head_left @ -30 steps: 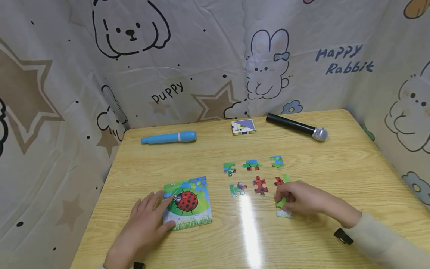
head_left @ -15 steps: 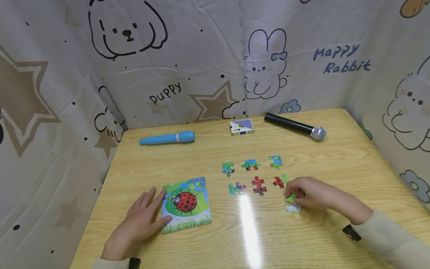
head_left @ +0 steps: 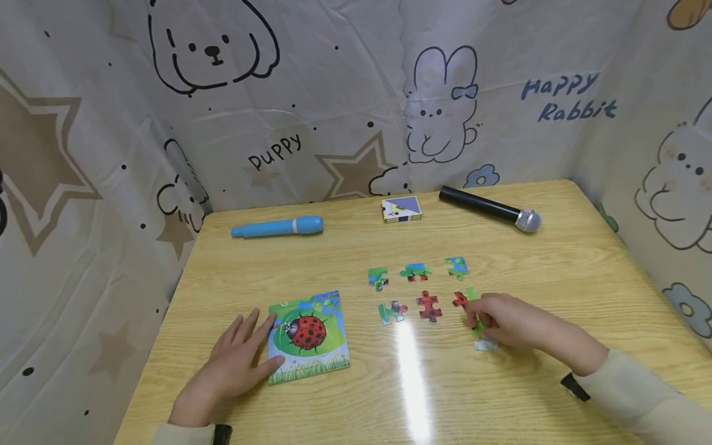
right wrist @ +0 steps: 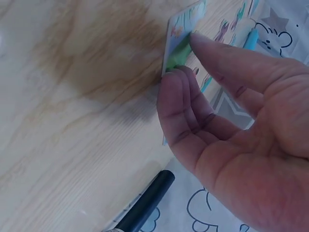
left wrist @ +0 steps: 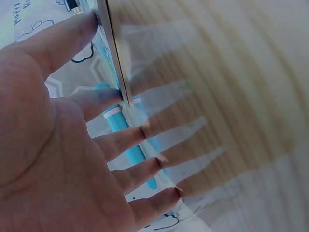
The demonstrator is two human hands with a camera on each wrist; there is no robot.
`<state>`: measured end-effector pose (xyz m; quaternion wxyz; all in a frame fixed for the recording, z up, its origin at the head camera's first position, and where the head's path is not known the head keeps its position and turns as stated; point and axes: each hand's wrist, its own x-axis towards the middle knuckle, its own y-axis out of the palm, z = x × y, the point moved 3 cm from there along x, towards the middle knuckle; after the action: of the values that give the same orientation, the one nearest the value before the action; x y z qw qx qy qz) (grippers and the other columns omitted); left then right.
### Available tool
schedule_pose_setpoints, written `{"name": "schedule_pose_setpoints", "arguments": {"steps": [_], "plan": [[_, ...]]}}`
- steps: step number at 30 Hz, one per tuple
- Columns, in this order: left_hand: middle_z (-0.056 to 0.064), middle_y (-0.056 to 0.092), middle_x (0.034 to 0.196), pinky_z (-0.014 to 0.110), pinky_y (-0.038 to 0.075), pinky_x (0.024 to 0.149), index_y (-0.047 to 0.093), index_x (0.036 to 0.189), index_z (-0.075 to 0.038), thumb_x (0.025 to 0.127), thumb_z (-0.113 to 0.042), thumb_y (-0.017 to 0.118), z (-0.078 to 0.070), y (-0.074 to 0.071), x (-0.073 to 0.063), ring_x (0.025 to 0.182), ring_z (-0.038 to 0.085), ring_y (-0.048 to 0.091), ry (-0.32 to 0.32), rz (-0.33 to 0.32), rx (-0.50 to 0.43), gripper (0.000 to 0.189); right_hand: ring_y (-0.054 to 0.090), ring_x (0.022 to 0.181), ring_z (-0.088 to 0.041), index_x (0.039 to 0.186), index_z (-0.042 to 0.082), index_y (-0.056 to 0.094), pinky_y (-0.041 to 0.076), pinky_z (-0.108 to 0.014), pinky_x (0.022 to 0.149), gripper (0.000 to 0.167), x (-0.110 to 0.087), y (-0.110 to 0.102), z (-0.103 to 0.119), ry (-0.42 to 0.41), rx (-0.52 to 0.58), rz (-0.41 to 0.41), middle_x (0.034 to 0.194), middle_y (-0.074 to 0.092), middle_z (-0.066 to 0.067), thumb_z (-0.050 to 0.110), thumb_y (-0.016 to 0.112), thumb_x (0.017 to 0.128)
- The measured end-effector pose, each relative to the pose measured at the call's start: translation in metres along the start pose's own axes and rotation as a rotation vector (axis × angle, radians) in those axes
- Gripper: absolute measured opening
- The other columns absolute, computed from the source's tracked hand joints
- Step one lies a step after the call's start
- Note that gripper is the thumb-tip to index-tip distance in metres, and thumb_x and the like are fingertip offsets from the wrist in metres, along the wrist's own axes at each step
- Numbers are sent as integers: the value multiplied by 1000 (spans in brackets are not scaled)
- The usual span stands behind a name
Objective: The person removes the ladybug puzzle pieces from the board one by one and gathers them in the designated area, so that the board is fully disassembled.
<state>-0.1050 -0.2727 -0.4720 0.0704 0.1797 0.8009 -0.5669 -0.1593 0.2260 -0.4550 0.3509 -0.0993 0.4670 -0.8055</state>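
In the head view my left hand (head_left: 236, 358) lies spread at the left edge of a square ladybug picture (head_left: 308, 337), with thumb and index fingertip touching it. The left wrist view shows its fingers straight, fingertips on the table. My right hand (head_left: 508, 321) curls its thumb and fingers around a green and pale-blue jigsaw piece (head_left: 486, 347), largely covered by the fingers. The right wrist view shows this piece between thumb and fingertips. Just beyond those fingers lies a red and green jigsaw piece (head_left: 460, 300), partly covered. Left of it is a red jigsaw piece (head_left: 429, 308).
Several more pieces lie farther back and left, among them a blue-green corner piece (head_left: 458, 266) and a green piece (head_left: 392, 313). Along the table's far side are a blue toy microphone (head_left: 278, 227), a playing-card box (head_left: 402, 209) and a black microphone (head_left: 486, 209). A printed curtain (head_left: 334, 93) encloses the table.
My right hand has shifted the green and pale-blue piece to the right, then its fingers have moved slightly back left over it. My left hand stays at the picture, its index finger drawn back to the edge.
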Motion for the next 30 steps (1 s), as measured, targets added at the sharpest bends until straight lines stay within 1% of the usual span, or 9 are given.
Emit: {"name": "schedule_pose_setpoints", "arguments": {"steps": [3,8,11,14,19,22,24,26,30], "plan": [[26,16,174,82,15,120,25,169,-22,98,-62,64,0,1,1,157,60,11,4,6,-10,90,42,67,-1,93,20,65,37,-21,61,26,2,0,1,9,-15,0,74,51,9,2,81,88],[26,14,175,81,13,121,24,169,-22,99,-63,62,-2,-1,1,157,59,10,10,9,-12,90,39,66,-2,90,21,63,34,-22,61,24,6,0,5,39,-60,38,72,50,9,7,83,87],[26,14,175,81,12,121,25,169,-21,99,-61,63,-1,-2,1,157,60,10,16,-2,-15,89,38,67,-1,87,20,60,33,-22,62,24,11,1,12,-3,-89,50,73,49,8,13,82,89],[26,14,175,81,11,121,27,168,-21,98,-58,66,-1,-1,1,157,60,9,19,-6,-37,88,37,66,0,85,19,60,33,-21,61,22,20,2,21,-66,-98,37,71,48,8,18,80,93],[26,10,175,82,8,121,24,169,-22,99,-59,65,2,0,0,158,59,5,5,21,-57,90,40,68,1,97,13,70,39,-20,63,7,43,8,43,-161,-84,-2,80,59,4,16,76,97],[25,7,176,81,6,122,20,170,-23,99,-62,62,2,1,-1,159,58,2,-10,50,-61,91,42,73,-1,101,11,71,43,-21,66,7,57,16,60,-233,-107,-24,86,63,2,15,75,97],[24,5,176,81,5,122,19,170,-24,99,-63,61,2,1,-1,159,57,1,-15,60,-62,91,45,76,-3,104,11,71,45,-21,68,9,66,22,72,-267,-132,-24,90,63,1,15,75,97],[24,5,176,81,4,122,19,170,-24,99,-63,61,3,2,-1,159,57,0,-15,60,-67,91,49,81,-6,112,10,72,48,-23,72,16,74,29,84,-281,-155,-15,96,65,0,17,75,97],[25,6,176,83,4,120,21,170,-25,99,-61,62,7,4,0,158,59,2,9,32,-84,90,63,102,-16,128,9,70,58,-30,87,33,89,40,106,-302,-218,3,117,68,-5,21,76,98]]}}
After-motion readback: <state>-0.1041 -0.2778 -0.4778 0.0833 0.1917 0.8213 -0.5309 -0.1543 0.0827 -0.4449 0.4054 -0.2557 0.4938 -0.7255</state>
